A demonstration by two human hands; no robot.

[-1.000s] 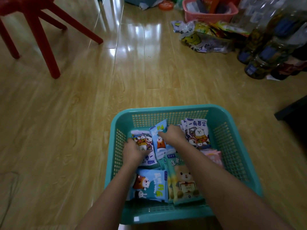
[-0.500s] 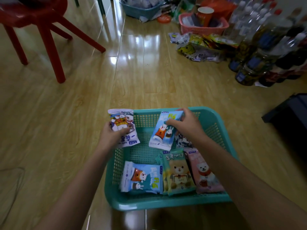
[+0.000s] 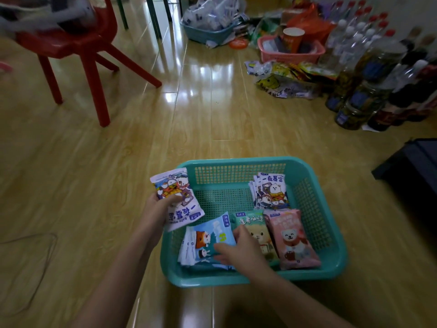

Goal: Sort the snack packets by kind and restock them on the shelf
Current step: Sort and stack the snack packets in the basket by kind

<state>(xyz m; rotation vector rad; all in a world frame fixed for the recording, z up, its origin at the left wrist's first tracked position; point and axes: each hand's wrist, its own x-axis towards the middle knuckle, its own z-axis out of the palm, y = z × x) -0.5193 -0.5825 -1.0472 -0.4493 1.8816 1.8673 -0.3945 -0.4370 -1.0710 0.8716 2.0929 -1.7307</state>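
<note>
A teal plastic basket [image 3: 331, 233] sits on the wooden floor in front of me. My left hand [image 3: 157, 209] holds a white cartoon packet [image 3: 176, 197] above the basket's left rim. My right hand [image 3: 238, 250] rests on a light blue packet [image 3: 208, 235] lying on a small blue stack at the basket's near left. Beside it lie a green bear packet [image 3: 254, 224] and a pink bear packet [image 3: 293, 237]. A white stack [image 3: 272, 190] leans at the far right of the basket.
A red plastic chair [image 3: 78, 50] stands at the far left. Farther back are a blue basket of packets [image 3: 208, 29], a pink basket [image 3: 290, 53], loose snack bags [image 3: 283, 79] and several bottles [image 3: 369, 74] at the right. A dark object [image 3: 411, 162] sits by the right edge.
My right hand brought the light blue packet down from the basket's far side onto the blue stack at the near left. My left hand kept the white packet and shifted slightly.
</note>
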